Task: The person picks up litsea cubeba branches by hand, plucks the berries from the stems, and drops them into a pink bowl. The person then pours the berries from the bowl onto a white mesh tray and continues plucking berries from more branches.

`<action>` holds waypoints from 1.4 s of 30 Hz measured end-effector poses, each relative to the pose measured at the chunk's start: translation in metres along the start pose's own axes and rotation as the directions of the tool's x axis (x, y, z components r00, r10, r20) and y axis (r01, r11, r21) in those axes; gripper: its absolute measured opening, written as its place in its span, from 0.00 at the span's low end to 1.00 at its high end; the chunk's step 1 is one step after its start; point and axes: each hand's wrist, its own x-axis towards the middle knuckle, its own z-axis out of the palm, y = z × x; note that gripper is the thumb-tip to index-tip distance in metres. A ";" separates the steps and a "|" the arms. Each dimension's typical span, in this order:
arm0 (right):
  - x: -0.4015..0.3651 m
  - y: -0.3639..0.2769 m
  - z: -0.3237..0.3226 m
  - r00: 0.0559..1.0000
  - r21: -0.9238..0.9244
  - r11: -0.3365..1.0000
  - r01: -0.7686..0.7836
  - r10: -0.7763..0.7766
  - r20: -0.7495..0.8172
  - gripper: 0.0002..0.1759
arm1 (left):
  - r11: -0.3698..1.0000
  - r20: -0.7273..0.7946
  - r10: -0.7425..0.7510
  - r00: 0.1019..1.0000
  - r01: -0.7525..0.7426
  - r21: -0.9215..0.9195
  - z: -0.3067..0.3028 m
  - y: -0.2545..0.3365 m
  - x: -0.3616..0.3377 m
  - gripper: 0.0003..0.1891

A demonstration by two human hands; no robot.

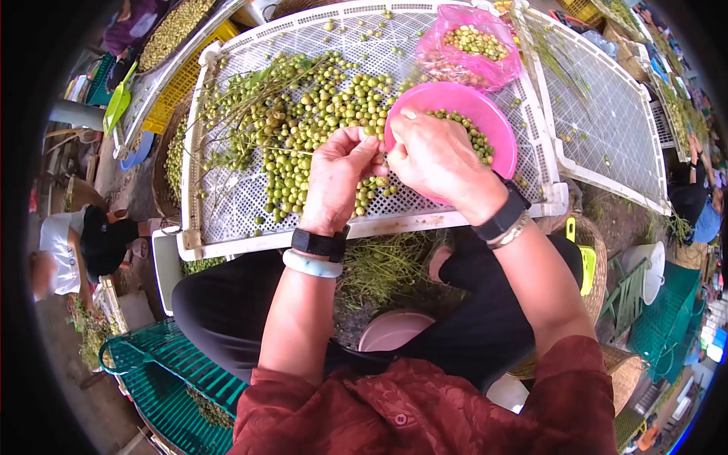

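Where the head view looks straight down, a white tray (425, 221) lies across the person's lap, and both hands meet above its near edge. The left hand (337, 178) and right hand (436, 155) come in side by side, fingers (365, 148) of each drawn together into a pinch, tips touching just at the left rim of the pink bowl (449, 98). Whether a fruit or a bit of stalk sits inside that pinch is hidden by the knuckles.

The heap of green fruits (318, 121) spreads on the tray beyond and to the left of the fingers, nearest the left hand, with thin stalks (250, 83) trailing off toward the far left corner. The bowl, tilted toward the person and holding a smaller lot of fruits, lies directly beyond the right hand, whose back covers its near rim. A pink bag (455, 70) with more fruits sits farther off, past the bowl.

A second tray (607, 129) on the right is cut by the lens edge. A pale bowl (394, 330) shows between the knees, half covered by the arms. Another person (91, 239) crouches at the left, blurred.
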 end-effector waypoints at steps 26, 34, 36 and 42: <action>0.014 0.036 -0.045 0.940 0.820 0.462 -0.339 0.130 0.315 0.07 | 0.978 0.113 0.125 0.986 -0.141 0.153 0.041 0.029 -0.002 0.05; 0.002 0.055 -0.058 0.924 0.789 0.481 -0.383 0.215 0.317 0.12 | 0.988 0.039 0.153 0.987 -0.153 -0.006 0.074 0.006 0.019 0.04; 0.004 0.054 -0.051 0.933 0.784 0.506 -0.360 0.199 0.299 0.11 | 0.979 0.028 0.201 0.979 -0.202 0.039 0.078 0.008 0.023 0.04; 0.007 0.070 -0.049 0.925 0.854 0.357 -0.379 0.136 0.353 0.08 | 0.974 -0.014 0.222 0.975 -0.223 -0.049 0.081 0.012 0.026 0.03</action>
